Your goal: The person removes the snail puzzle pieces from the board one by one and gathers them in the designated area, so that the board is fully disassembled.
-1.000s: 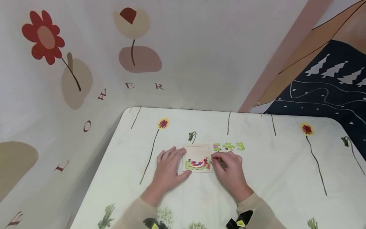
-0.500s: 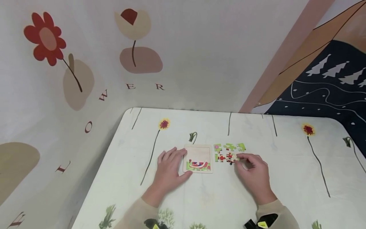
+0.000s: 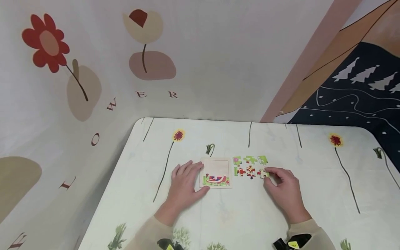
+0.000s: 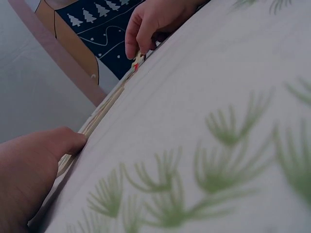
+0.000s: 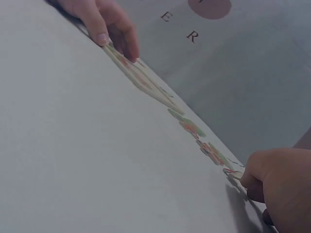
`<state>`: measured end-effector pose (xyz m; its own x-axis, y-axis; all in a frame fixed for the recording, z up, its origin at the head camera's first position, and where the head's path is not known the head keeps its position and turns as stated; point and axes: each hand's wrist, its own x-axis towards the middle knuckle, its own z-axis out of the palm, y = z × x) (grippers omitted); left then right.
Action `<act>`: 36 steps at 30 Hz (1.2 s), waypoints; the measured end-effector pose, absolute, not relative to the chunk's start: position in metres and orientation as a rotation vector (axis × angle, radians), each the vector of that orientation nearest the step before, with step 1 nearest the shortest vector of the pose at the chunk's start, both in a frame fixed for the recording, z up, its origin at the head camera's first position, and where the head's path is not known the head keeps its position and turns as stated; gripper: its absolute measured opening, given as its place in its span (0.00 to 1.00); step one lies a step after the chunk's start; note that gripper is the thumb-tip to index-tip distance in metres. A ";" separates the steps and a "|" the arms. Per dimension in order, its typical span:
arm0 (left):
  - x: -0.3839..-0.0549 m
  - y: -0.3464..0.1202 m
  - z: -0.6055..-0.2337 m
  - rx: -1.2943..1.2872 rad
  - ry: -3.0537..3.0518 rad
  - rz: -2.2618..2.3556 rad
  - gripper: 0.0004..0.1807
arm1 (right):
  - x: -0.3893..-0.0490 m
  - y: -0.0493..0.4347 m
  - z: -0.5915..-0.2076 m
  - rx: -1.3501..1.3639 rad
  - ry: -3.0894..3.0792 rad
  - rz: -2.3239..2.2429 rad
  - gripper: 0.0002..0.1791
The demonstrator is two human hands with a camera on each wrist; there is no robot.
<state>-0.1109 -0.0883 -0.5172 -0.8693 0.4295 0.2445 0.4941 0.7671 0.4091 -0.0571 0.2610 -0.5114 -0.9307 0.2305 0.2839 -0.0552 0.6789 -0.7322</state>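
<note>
A square wooden puzzle board (image 3: 215, 166) lies flat, with several pieces fitted along its lower part showing a colourful picture. My left hand (image 3: 186, 187) rests at the board's left side, its fingers fairly straight on the left edge and the thumb touching the lower edge. To the right of the board, my right hand (image 3: 284, 191) pinches a puzzle piece (image 3: 262, 173) between thumb and index finger, low at the tabletop. Two rows of loose jigsaw pieces (image 3: 250, 171) lie between the board and that hand. The left wrist view shows the left thumb (image 4: 73, 141) against the board's edge.
The table (image 3: 243, 218) has a white cloth printed with flowers and green plants. Behind it and to the left hang printed curtains or walls (image 3: 212, 69). A dark panel with white trees (image 3: 359, 90) stands at the back right.
My right hand has moved right, from the board's right edge past the loose pieces, carrying the puzzle piece to the end of the nearer row. The left hand has stayed at the board.
</note>
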 end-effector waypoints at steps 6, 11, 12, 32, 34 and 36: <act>-0.111 -0.088 -0.517 -0.741 -2.815 -0.716 0.41 | -0.060 0.260 -0.513 -0.068 -2.524 1.039 0.15; -0.111 -0.089 -0.516 -0.739 -2.824 -0.718 0.41 | -0.058 0.257 -0.513 -0.058 -2.541 0.991 0.14; -0.111 -0.089 -0.516 -0.737 -2.827 -0.716 0.42 | -0.058 0.256 -0.513 -0.064 -2.550 0.985 0.14; -0.110 -0.090 -0.513 -0.767 -2.844 -0.669 0.44 | -0.069 0.221 -0.513 0.083 -2.460 0.879 0.09; -0.110 -0.089 -0.513 -0.768 -2.851 -0.660 0.44 | -0.071 0.211 -0.512 0.143 -2.453 0.863 0.09; -0.110 -0.089 -0.513 -0.769 -2.857 -0.654 0.44 | -0.072 0.201 -0.513 0.206 -2.447 0.867 0.09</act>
